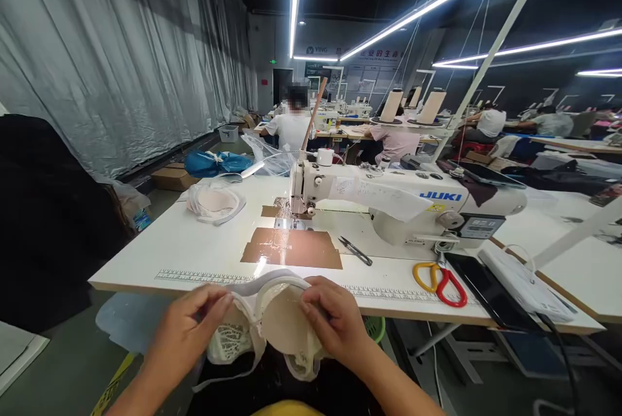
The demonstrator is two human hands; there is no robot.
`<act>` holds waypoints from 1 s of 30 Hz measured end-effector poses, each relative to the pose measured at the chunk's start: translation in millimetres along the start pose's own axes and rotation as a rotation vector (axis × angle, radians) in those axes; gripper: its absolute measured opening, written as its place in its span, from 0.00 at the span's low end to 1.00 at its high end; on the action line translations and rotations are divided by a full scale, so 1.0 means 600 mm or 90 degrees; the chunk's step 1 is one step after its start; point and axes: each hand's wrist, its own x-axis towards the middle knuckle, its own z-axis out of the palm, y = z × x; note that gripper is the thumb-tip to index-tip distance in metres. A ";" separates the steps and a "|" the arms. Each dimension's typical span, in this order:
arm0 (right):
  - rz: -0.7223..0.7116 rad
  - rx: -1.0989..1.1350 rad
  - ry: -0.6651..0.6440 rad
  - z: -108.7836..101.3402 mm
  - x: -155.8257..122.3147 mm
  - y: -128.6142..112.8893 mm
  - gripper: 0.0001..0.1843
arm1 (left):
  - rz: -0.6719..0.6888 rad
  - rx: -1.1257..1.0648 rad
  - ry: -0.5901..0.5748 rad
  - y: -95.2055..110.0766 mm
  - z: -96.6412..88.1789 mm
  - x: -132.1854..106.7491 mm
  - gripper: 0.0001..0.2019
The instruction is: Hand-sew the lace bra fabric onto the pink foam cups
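Observation:
A cream bra [284, 319] with lace and moulded cups is stretched between my hands, just off the table's front edge and above my lap. My left hand [189, 332] pinches its left side by the lace cup, thumb against fingers. On the other side, my right hand [335, 319] grips the upper edge of the right cup. A loose strap dangles from the bra's lower left. Beyond it stands a white JUKI sewing machine [340, 189], its needle area above a brown plate [291, 249]. A second bra [216, 202] lies at the table's left.
Black thread snips [356, 251] lie right of the brown plate. Scissors with red and yellow handles [451, 286] rest near a dark tablet [490, 289] and a white power strip [522, 280]. Thread cones [430, 107] stand behind the machine. Other people sit at machines farther off.

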 end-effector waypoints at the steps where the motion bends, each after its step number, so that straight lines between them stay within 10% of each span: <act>1: -0.046 -0.042 -0.020 0.000 0.002 -0.008 0.07 | -0.091 -0.119 -0.084 -0.002 0.002 -0.008 0.24; 4: -0.222 -0.174 -0.123 0.018 0.001 -0.038 0.08 | -0.325 -0.489 -0.283 -0.008 0.021 -0.023 0.37; 9: -0.387 -0.247 -0.260 0.071 -0.026 -0.064 0.06 | -0.343 -0.735 -0.080 -0.013 0.033 -0.031 0.06; 21: -0.077 0.039 -0.257 0.071 -0.063 -0.036 0.07 | -0.247 -0.843 -0.049 -0.061 -0.020 -0.054 0.32; 30: -0.164 0.000 -0.457 0.135 -0.022 -0.047 0.09 | -0.144 -0.780 -0.076 -0.061 -0.010 -0.067 0.34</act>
